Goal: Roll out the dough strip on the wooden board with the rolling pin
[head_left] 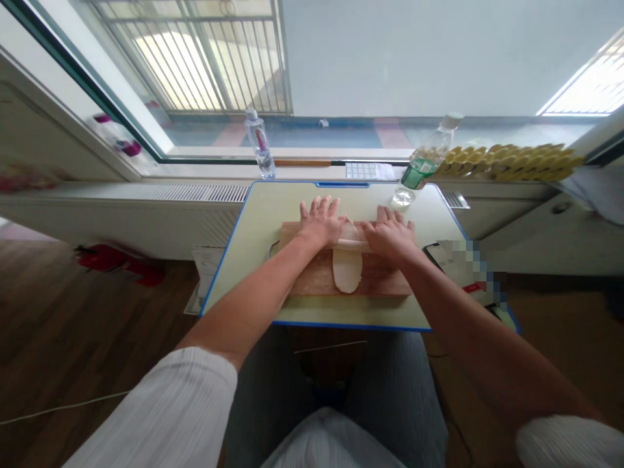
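A pale rolling pin lies crosswise over a long, flattened strip of dough on a wooden board. The near end of the strip is rounded, and its far part shows beyond the pin. My left hand presses its palm on the left end of the pin, fingers stretched forward and spread. On the right end rests my right hand, also with outstretched fingers. Both ends of the pin are hidden under my palms.
The board is on a small blue-edged table. Behind my right hand stands a green-labelled bottle; another clear bottle is on the windowsill. A partly blurred flat item lies at the table's right. Yellow objects line the sill.
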Demonstrator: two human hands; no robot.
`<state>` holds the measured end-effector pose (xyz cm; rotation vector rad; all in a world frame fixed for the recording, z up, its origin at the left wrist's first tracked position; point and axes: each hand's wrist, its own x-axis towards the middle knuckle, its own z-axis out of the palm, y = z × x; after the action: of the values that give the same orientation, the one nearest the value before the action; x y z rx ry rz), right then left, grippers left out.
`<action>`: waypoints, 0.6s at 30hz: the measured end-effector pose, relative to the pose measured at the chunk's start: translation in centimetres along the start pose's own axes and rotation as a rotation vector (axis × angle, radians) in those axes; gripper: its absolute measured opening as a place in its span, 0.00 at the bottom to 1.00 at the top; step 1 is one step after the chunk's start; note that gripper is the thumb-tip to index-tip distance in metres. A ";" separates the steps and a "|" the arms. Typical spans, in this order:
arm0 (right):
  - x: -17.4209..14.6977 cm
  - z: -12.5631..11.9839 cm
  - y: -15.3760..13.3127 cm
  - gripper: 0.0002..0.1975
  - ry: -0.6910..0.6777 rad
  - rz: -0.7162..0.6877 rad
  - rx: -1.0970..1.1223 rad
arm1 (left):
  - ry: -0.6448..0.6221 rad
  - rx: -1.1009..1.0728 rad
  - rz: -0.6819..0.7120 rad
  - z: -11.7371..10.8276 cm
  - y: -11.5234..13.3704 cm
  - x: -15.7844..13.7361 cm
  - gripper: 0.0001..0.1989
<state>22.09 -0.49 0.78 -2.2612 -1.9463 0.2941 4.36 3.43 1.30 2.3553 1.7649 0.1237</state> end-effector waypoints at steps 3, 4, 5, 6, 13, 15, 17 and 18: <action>-2.2 0.2 0.0 0.42 -0.040 -0.021 -0.054 | -0.021 -0.023 0.000 0.5 0.1 -2.0 0.35; -3.9 0.4 0.0 0.40 -0.029 -0.049 -0.086 | -0.026 -0.032 0.010 0.8 0.1 -3.6 0.35; -5.7 0.8 0.0 0.38 0.003 -0.083 -0.112 | -0.021 -0.030 0.027 1.2 0.1 -5.3 0.35; -7.5 1.1 0.0 0.37 0.036 -0.118 -0.124 | 0.009 -0.023 0.050 1.6 0.1 -7.1 0.34; -7.5 1.6 0.0 0.36 0.108 -0.113 -0.123 | 0.085 0.020 0.047 2.0 -0.1 -7.3 0.33; -4.2 1.0 -0.1 0.38 0.056 -0.078 -0.086 | 0.019 0.004 0.034 1.4 -0.2 -4.2 0.34; -1.4 0.4 -0.1 0.41 0.028 -0.038 -0.024 | -0.027 -0.001 0.029 0.8 -0.3 -2.0 0.35; -0.4 0.1 -0.1 0.41 0.029 -0.012 0.002 | -0.039 -0.002 0.034 0.6 -0.4 -1.4 0.36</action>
<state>21.91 -0.90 0.68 -2.2387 -1.9441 0.2606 3.71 2.13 0.73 2.3705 1.7065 0.0840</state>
